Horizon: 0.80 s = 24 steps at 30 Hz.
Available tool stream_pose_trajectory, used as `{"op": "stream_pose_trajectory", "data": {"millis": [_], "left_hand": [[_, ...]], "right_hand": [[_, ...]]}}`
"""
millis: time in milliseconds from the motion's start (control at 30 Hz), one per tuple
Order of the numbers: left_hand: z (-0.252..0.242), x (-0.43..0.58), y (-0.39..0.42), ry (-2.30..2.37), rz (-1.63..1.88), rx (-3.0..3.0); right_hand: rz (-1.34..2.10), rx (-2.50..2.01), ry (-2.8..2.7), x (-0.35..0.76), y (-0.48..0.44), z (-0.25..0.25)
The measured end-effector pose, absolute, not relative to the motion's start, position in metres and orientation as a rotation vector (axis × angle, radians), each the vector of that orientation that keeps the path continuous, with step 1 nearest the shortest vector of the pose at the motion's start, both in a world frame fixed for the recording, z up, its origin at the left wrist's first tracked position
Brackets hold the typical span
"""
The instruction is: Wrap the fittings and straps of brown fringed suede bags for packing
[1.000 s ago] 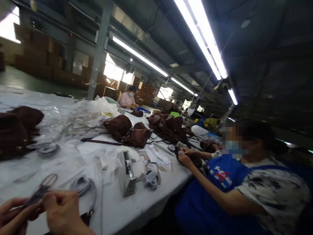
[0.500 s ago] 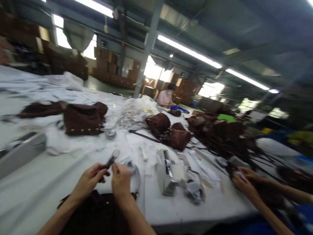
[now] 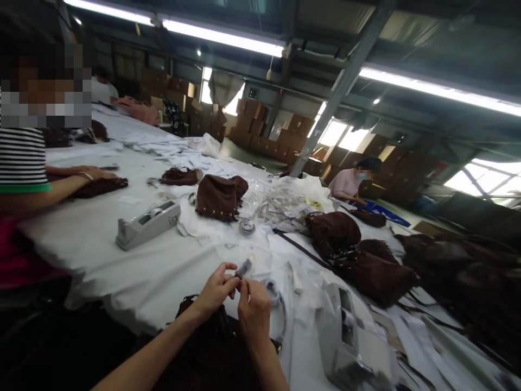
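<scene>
My left hand (image 3: 220,288) and my right hand (image 3: 255,307) meet above the near table edge, fingers pinched together. Between them they grip a short dark strap end (image 3: 243,269), which points away from me. Its tip is blurred, with something pale at the end. Right below my forearms lies a dark brown bag (image 3: 207,353), partly hidden by them. A grey strap loop (image 3: 284,312) curves beside my right hand, close to a roll of tape (image 3: 271,290).
Tape dispensers stand left (image 3: 148,222) and right (image 3: 352,342) on the white-covered table (image 3: 93,239). Brown bags (image 3: 217,196) and a tape roll (image 3: 247,227) lie beyond my hands. A co-worker's hand (image 3: 95,174) rests on brown material at left; another person (image 3: 345,179) sits farther back.
My view has swung left, so the left co-worker and whole left dispenser now show, while the right-hand co-worker's hands are out of view. My hands still grip the strap end.
</scene>
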<state>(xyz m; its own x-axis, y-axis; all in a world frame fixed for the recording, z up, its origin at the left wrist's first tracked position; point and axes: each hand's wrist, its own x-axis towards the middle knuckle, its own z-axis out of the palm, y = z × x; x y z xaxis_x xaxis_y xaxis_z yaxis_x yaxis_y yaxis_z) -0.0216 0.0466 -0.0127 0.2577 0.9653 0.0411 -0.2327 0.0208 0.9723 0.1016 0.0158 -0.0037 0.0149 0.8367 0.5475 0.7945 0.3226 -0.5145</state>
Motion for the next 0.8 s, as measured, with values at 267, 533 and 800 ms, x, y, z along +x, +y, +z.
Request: {"op": "stream_pose_trajectory", "data": {"millis": [267,533,800], "left_hand": [[-0.02,-0.037,0.05,0.661,1.049,1.274],[-0.012,-0.042,0.048,0.474,1.053,1.139],[-0.006,-0.045,0.044,0.805,1.03,1.459]], "right_hand": [[0.331,-1.443,-1.645,0.104,0.02,-0.004],[0.589,-1.443,-1.556,0.101,0.019,0.004],[0.446,-1.354,-1.765,0.099,0.009,0.005]]}}
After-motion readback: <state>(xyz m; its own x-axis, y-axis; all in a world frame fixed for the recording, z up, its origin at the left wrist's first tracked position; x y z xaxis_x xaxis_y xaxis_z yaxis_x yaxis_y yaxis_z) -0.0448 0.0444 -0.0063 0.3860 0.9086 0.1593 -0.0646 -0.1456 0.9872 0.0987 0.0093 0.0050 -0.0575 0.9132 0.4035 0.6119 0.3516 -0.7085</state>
